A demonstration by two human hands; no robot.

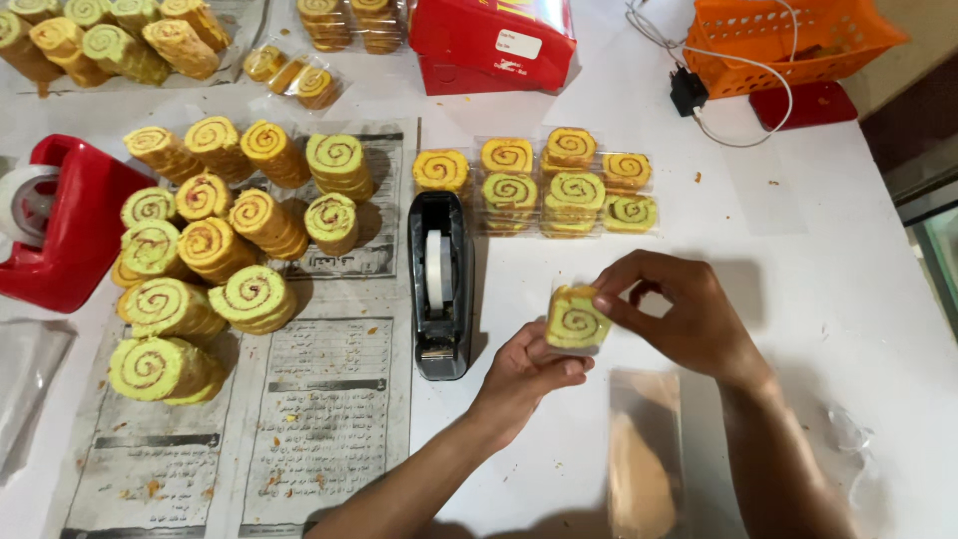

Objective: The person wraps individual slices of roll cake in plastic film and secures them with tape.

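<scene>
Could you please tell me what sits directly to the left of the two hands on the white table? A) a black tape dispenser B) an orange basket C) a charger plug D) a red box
A: the black tape dispenser stands just left of the left hand and the right hand, which together hold a wrapped swirl cake stack; the orange basket lies far off at the table's top edge.

A white table (798, 230) fills the view under bright, even light. Dark flooring (923, 120) shows at the right edge.
</scene>
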